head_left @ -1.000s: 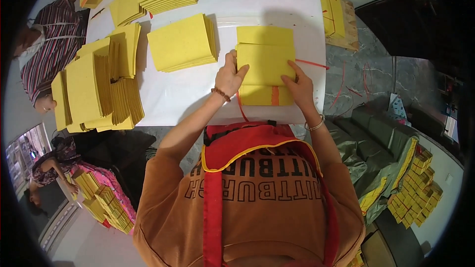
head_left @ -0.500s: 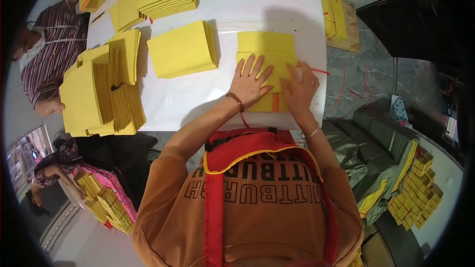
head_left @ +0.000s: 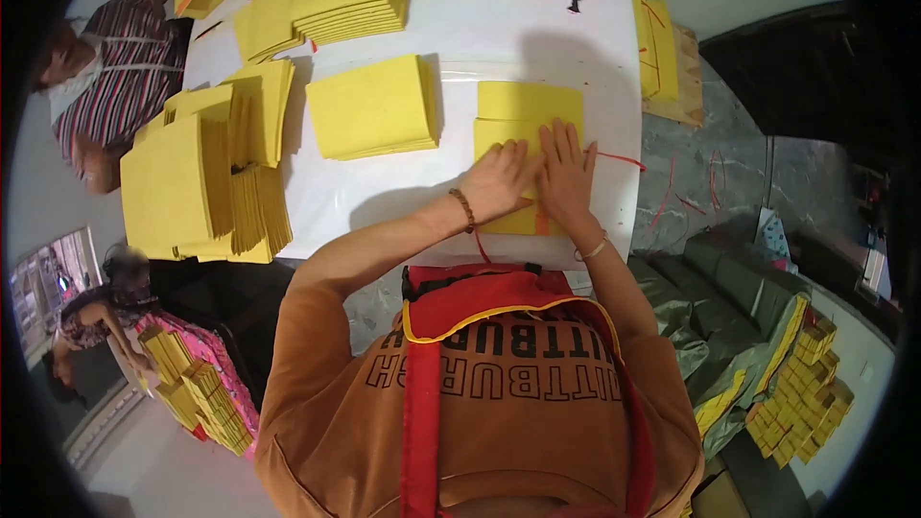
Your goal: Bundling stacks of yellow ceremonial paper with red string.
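Head view: at one o'clock, yellow rectangular paper sheets point(head_left: 528, 101) lie under the curled left hand point(head_left: 499, 178), its hold unclear, and flat, non-gripping right hand point(head_left: 568, 176); uneven pressure could skew them.

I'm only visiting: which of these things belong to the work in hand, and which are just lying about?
Seemingly part of the work:
yellow paper under the left hand and right hand
red string beside it
white table beneath

Probably just lying about:
black scrap on the table
red scraps on the floor
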{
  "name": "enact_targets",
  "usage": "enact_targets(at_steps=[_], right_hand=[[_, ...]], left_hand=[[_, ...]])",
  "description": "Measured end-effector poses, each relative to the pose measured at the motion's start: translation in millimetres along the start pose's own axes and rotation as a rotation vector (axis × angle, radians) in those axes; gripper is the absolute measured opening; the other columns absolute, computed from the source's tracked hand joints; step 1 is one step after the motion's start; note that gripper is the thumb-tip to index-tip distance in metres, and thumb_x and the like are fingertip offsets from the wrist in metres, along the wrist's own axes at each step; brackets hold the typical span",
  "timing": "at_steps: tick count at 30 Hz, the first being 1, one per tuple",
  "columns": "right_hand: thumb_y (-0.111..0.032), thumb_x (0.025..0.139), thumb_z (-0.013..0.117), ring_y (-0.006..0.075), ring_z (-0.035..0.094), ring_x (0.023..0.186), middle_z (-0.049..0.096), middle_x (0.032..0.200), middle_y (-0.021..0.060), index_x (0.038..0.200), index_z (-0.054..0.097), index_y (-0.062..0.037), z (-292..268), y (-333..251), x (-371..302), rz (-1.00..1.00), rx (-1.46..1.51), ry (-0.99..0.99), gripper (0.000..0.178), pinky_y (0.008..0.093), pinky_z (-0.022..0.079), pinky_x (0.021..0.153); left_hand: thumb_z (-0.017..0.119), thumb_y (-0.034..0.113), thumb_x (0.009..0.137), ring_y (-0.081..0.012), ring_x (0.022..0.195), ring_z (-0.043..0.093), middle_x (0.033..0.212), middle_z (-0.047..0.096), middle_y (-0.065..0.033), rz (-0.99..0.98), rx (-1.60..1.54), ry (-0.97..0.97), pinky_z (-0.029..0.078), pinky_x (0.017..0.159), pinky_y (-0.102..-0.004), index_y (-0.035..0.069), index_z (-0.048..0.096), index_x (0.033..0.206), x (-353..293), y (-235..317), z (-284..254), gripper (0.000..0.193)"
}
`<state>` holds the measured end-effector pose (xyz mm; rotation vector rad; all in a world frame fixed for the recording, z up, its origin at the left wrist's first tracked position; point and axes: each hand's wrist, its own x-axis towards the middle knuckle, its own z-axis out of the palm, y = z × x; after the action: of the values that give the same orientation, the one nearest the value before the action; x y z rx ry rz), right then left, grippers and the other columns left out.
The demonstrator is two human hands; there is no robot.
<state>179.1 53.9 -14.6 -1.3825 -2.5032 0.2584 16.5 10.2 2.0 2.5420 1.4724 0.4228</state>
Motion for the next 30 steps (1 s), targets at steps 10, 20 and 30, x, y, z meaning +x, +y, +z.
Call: enact_targets(at_steps=[10,20,30], right_hand=[[-0.022,0.096,0.032,0.0217,0.035,0.126,0.040,0.134,0.0127,0.132,0.035,0.0003,-45.1,21.1,13.5,0.458,1.158,0.555,0.042,0.0346,0.025,0.105],[-0.013,0.094,0.039,0.0214,0.036,0.126,0.040,0.134,0.0126,0.130,0.039,0.0013,-19.5,-29.8,20.3,0.213,1.089,0.173,0.039,0.0333,0.026,0.104],[-0.008,0.085,0.049,0.0303,0.042,0.119,0.041,0.131,0.0149,0.126,0.044,-0.0022,0.4,-125.5,47.6,-0.093,0.895,-0.104,0.041,0.0341,0.034,0.098]], left_hand=[[0.053,0.008,0.070,-0.0281,0.094,0.055,0.110,0.056,-0.0185,-0.178,-0.114,-0.008,0.046,0.079,-0.0365,-0.003,0.049,0.118,21.2,15.3,-57.1,0.049],[0.061,0.009,0.068,-0.0287,0.112,0.046,0.122,0.051,-0.0094,-0.441,0.536,0.419,0.036,0.089,-0.0404,0.015,0.051,0.122,-86.5,-96.9,-105.8,0.055],[0.056,0.007,0.072,-0.0262,0.114,0.043,0.131,0.043,-0.0082,-0.496,0.379,0.146,0.034,0.091,-0.0395,0.017,0.042,0.131,-95.5,-114.3,-88.1,0.061]])
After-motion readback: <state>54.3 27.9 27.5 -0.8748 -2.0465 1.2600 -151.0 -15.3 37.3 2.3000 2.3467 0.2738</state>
